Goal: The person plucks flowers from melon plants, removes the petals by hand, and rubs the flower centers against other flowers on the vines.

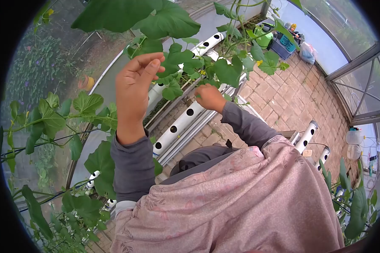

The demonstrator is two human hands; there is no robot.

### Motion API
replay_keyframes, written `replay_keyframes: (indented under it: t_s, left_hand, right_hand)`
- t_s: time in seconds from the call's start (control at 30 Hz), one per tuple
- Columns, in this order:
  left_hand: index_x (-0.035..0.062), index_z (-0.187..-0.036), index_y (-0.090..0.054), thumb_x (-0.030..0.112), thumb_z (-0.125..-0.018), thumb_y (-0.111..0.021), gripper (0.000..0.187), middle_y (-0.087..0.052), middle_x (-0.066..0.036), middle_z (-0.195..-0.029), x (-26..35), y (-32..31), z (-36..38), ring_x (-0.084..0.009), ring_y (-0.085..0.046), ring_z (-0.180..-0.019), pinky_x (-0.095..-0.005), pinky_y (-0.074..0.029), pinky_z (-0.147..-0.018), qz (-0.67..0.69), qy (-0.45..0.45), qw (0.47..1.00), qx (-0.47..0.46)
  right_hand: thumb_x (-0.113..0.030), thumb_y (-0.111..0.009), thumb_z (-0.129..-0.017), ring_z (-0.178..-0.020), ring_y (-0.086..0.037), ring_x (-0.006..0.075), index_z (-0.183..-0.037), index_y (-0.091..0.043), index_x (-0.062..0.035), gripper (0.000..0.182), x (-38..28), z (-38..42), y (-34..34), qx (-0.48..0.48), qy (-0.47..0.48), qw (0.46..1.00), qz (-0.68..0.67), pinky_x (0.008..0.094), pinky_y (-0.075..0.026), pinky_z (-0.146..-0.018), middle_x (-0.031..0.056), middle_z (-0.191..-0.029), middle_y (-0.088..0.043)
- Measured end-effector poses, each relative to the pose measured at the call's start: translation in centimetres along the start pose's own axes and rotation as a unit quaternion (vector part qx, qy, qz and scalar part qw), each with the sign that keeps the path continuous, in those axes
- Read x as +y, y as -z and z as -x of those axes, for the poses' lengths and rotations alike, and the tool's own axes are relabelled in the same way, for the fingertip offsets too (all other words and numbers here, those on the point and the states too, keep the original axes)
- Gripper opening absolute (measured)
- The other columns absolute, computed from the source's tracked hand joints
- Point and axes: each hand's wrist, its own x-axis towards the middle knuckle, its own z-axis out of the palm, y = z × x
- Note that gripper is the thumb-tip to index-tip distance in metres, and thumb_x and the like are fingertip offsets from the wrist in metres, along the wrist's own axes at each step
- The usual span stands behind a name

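My left hand (135, 86) is raised over the plants, its fingers curled and the thumb pressed toward them. Anything in that pinch is too small or hidden to make out. Broad green leaves (168, 21) hang just beyond it. Lower and to the right, my right hand (210, 98) reaches in at the edge of a leafy vine (228, 71), fingers closed; what they hold is hidden. Small yellow flowers (259, 63) show among the leaves. Beneath my hands runs a white pipe (181, 122) with round black holes.
A wire-like line (50, 145) carries more vines at the left. Plastic crates (283, 46) and a tied bag (308, 53) stand on the brick floor (278, 90) at the back right. Other holed pipes (306, 137) lie to the right. Clear sheeting walls surround the space.
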Motion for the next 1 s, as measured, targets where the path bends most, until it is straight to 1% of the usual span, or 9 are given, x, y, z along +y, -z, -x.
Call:
replay_keyframes:
  t_s: [0.07, 0.17, 0.4, 0.53, 0.67, 0.73, 0.8, 0.93, 1.0]
  left_hand:
    - [-0.0001, -0.105, -0.066, 0.013, -0.091, -0.059, 0.021, -0.068, -0.009, -0.098, -2.8, 0.2, 2.4, -0.0126, -0.061, -0.082, -0.0253, -0.045, -0.071, 0.028, 0.105, 0.994, -0.027]
    - [0.0, -0.106, -0.065, 0.015, -0.091, -0.059, 0.023, -0.068, -0.007, -0.096, -7.7, 1.0, 7.2, -0.0114, -0.061, -0.08, -0.0246, -0.045, -0.068, 0.021, 0.264, 0.964, -0.021]
    - [0.0037, -0.106, -0.067, 0.018, -0.09, -0.063, 0.022, -0.067, 0.0, -0.088, -14.4, 4.0, 17.8, -0.0066, -0.059, -0.074, -0.0206, -0.043, -0.062, 0.029, 0.429, 0.902, 0.036]
    - [0.0035, -0.105, -0.067, 0.017, -0.089, -0.063, 0.022, -0.066, 0.0, -0.087, -13.8, 4.2, 17.8, -0.007, -0.058, -0.074, -0.0218, -0.043, -0.064, 0.028, 0.424, 0.904, 0.045]
    - [0.0023, -0.105, -0.067, 0.016, -0.089, -0.063, 0.022, -0.066, -0.001, -0.083, -15.7, 3.6, 16.2, -0.0085, -0.058, -0.073, -0.0236, -0.045, -0.068, -0.017, 0.361, 0.932, 0.012]
    - [0.0004, -0.118, -0.059, 0.02, -0.086, -0.067, 0.039, -0.062, -0.009, -0.105, -17.3, 2.4, 15.3, -0.0141, -0.058, -0.087, -0.0284, -0.047, -0.073, -0.065, 0.323, 0.944, 0.015]
    - [-0.002, -0.13, -0.048, 0.023, -0.082, -0.072, 0.06, -0.051, -0.017, -0.13, -18.4, 1.1, 13.9, -0.0207, -0.056, -0.102, -0.0337, -0.048, -0.078, -0.109, 0.3, 0.948, -0.001]
    - [-0.0047, -0.124, -0.052, 0.024, -0.082, -0.073, 0.056, -0.055, -0.018, -0.124, -19.9, -3.4, 9.3, -0.0228, -0.057, -0.102, -0.0352, -0.048, -0.081, -0.114, 0.235, 0.964, 0.04]
    - [-0.007, -0.118, -0.056, 0.026, -0.082, -0.073, 0.052, -0.059, -0.019, -0.117, -18.9, -4.3, 5.9, -0.026, -0.057, -0.104, -0.035, -0.046, -0.085, 0.05, 0.22, 0.97, -0.086]
  right_hand:
    - [-0.015, -0.064, -0.079, -0.104, -0.057, 0.0315, -0.096, -0.065, -0.0059, 0.019, 0.4, -2.3, -1.9, 0.097, 0.136, 0.961, 0.222, 0.0507, -0.035, -0.101, 0.0128, -0.1, -0.062]
    - [-0.014, -0.054, -0.084, -0.109, -0.053, 0.032, -0.1, -0.064, -0.0072, 0.02, 2.8, -6.3, -2.5, 0.111, 0.115, 0.915, 0.37, 0.0546, -0.03, -0.101, 0.012, -0.102, -0.061]
    - [-0.045, -0.073, -0.072, -0.106, -0.055, 0.0352, -0.124, -0.046, -0.0051, 0.071, 4.5, -12.1, -0.8, 0.104, -0.112, 0.959, 0.237, 0.0533, -0.041, -0.094, 0.0163, -0.114, -0.056]
    - [-0.051, -0.065, -0.079, -0.11, -0.055, 0.0395, -0.117, -0.052, -0.009, 0.058, 3.3, -12.8, -2.6, -0.015, -0.128, 0.975, 0.181, 0.058, -0.038, -0.094, 0.0144, -0.122, -0.058]
    - [-0.034, -0.058, -0.082, -0.099, -0.061, 0.0409, -0.108, -0.06, -0.0076, 0.036, 2.6, -9.6, -5.9, -0.126, -0.079, 0.977, 0.155, 0.0594, -0.038, -0.092, 0.019, -0.103, -0.066]
    - [-0.026, -0.06, -0.08, -0.105, -0.058, 0.0391, -0.115, -0.055, -0.0092, 0.04, 1.1, -6.9, -6.0, -0.156, -0.057, 0.976, 0.14, 0.0591, -0.038, -0.094, 0.0159, -0.111, -0.064]
    - [-0.022, -0.06, -0.079, -0.103, -0.059, 0.0382, -0.115, -0.055, -0.0072, 0.039, -0.2, -3.8, -5.1, -0.13, -0.036, 0.979, 0.151, 0.0572, -0.041, -0.09, 0.0151, -0.11, -0.064]
    - [-0.013, -0.061, -0.076, -0.098, -0.059, 0.0367, -0.115, -0.053, -0.0025, 0.042, 0.5, -0.3, -4.1, -0.109, 0.002, 0.983, 0.147, 0.0522, -0.048, -0.083, 0.0135, -0.108, -0.062]
    - [-0.01, -0.061, -0.073, -0.097, -0.059, 0.0371, -0.108, -0.055, -0.0021, 0.037, 0.5, 1.0, -3.4, -0.091, 0.008, 0.985, 0.146, 0.0493, -0.049, -0.081, 0.0143, -0.106, -0.062]
